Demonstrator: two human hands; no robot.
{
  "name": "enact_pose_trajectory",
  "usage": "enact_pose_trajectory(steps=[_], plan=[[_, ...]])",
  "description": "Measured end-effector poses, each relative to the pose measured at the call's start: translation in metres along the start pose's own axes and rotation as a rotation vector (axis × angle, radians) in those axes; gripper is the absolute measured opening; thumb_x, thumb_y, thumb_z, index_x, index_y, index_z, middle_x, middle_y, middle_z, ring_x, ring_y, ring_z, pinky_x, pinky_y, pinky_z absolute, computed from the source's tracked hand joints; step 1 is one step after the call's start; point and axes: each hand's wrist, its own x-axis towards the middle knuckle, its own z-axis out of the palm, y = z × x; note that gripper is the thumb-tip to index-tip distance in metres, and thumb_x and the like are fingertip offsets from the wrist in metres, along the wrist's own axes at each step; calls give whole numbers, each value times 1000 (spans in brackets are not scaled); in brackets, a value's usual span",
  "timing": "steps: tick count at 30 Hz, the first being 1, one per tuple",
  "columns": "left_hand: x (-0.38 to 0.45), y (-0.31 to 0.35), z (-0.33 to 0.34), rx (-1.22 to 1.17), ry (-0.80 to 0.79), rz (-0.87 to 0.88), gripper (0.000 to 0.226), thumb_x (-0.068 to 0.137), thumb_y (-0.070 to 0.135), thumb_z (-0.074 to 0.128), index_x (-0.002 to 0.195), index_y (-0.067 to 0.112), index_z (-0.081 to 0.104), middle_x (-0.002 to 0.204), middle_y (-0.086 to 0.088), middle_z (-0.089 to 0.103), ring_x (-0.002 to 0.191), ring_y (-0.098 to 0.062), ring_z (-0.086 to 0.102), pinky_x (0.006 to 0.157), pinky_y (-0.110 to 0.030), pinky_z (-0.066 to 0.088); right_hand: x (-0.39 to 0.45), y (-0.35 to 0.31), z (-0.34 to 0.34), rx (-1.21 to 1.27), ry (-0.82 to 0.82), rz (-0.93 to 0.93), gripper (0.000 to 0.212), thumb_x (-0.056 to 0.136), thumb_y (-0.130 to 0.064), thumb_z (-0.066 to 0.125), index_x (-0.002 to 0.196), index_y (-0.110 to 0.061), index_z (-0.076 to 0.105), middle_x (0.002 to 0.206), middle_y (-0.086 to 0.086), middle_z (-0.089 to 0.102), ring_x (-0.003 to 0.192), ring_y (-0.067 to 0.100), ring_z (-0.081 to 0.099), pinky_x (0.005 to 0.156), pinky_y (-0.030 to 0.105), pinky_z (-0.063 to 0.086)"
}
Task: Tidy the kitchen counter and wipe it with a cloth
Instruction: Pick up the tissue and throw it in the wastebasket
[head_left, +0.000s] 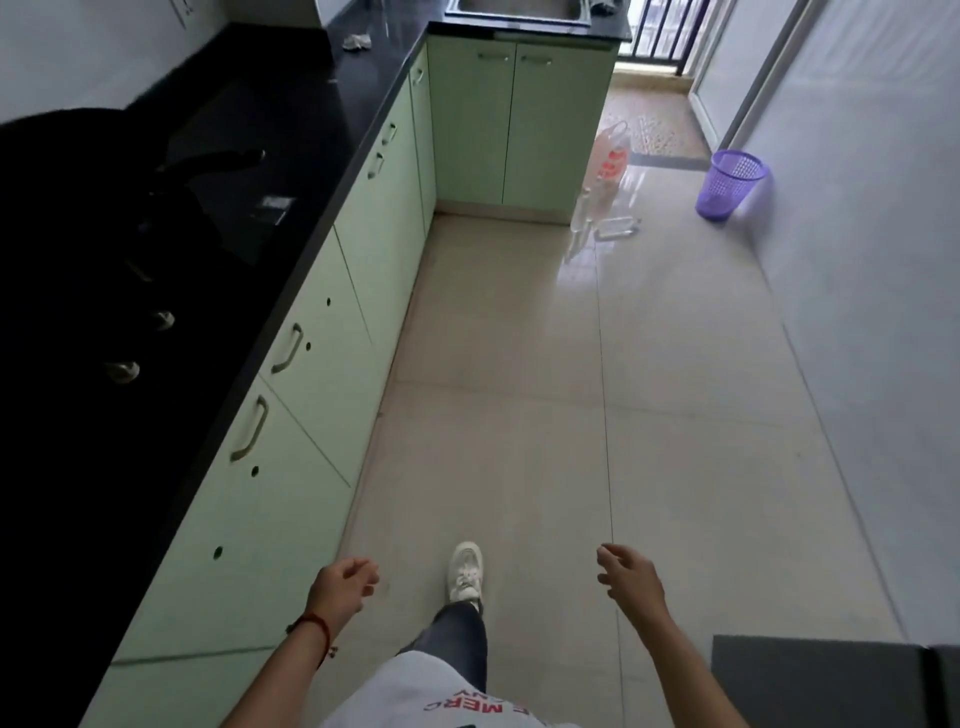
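Head view looks down a narrow kitchen, with the black counter (291, 130) running along the person's left side and turning at the far end toward a steel sink (519, 13). A crumpled white cloth (356, 41) lies on the counter close to that corner, well apart from both hands, which suggests it was left near the sink where it could be wetted. Nearer on the counter sit dark things that blend into the stone: a black pan with its handle (218, 161) pointing toward the sink, a small flat packet (272, 208), and two pale scraps (124, 370) near the front edge; what these are is too dim to tell. Both hands hang low over the floor and hold nothing: the left hand (345, 577) is loosely curled beside the green cupboards (311, 364), and the right hand (631, 577) hangs with relaxed fingers. One white shoe (466, 571) is set forward, so the person is probably walking toward the cloth. On the floor beyond stand clear bottles with a plastic bag (613, 156) and a purple bin (730, 184) by the wall, handy for the rubbish.
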Motion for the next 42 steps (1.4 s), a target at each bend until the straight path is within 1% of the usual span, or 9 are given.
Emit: enact_pose_trajectory(steps=[3, 7, 12, 16, 19, 22, 28, 31, 42], plan=[[42, 39, 3, -20, 3, -28, 19, 89, 13, 54, 71, 9, 60, 78, -10, 63, 74, -25, 58, 58, -26, 40, 49, -55, -1, 39, 2, -18, 29, 89, -22, 54, 114, -6, 60, 98, 7, 64, 80, 22, 63, 82, 38, 48], [100, 112, 11, -6, -17, -52, 22, 88, 11, 54, 67, 11, 58, 72, -10, 61, 65, -21, 55, 55, -25, 37, 103, -114, -15, 121, 35, -5, 26, 90, -16, 54, 112, -4, 60, 97, 13, 63, 77, 25, 61, 67, 31, 45], [160, 229, 46, 31, -94, 3, 26, 90, 14, 52, 65, 13, 55, 70, -6, 59, 61, -16, 53, 54, -24, 36, 166, -158, -39, 147, 82, 29, 27, 91, -16, 52, 114, -3, 58, 99, 13, 63, 81, 25, 62, 77, 38, 48], [202, 323, 82, 32, -157, 61, 23, 92, 17, 50, 69, 15, 54, 70, -2, 57, 61, -12, 52, 54, -23, 36, 222, -188, -54, 200, 100, 76, 27, 90, -14, 53, 114, -2, 58, 98, 15, 63, 81, 27, 61, 73, 35, 47], [244, 381, 104, 35, -156, 101, 22, 92, 18, 50, 70, 16, 55, 72, -2, 58, 62, -12, 53, 56, -23, 37, 274, -219, -64, 220, 99, 100, 26, 90, -13, 53, 112, -2, 59, 97, 16, 63, 77, 28, 60, 65, 32, 45], [283, 428, 124, 5, -125, 110, 23, 91, 17, 50, 70, 15, 55, 71, -2, 58, 62, -13, 52, 55, -24, 37, 334, -261, -80, 201, 92, 76, 25, 90, -13, 52, 111, -2, 60, 96, 15, 62, 77, 27, 60, 66, 33, 46], [341, 504, 150, -92, -39, 33, 22, 91, 16, 50, 71, 14, 56, 70, -3, 58, 62, -14, 53, 57, -23, 35, 440, -377, -100, 64, -11, -11, 24, 91, -18, 52, 110, -5, 60, 89, 8, 62, 74, 20, 61, 79, 39, 48], [367, 538, 157, -151, 4, 7, 23, 91, 16, 50, 70, 15, 56, 71, -3, 59, 63, -14, 54, 57, -23, 35, 490, -441, -101, -27, -73, -73, 27, 90, -19, 52, 112, -5, 61, 95, 9, 64, 74, 19, 61, 82, 38, 48], [500, 619, 122, -322, 175, -153, 14, 91, 14, 51, 80, 11, 58, 72, -5, 60, 64, -18, 55, 59, -24, 38, 644, -644, -43, -95, -199, -211, 25, 90, -21, 53, 110, -11, 62, 95, 5, 66, 81, 19, 64, 85, 41, 48]])
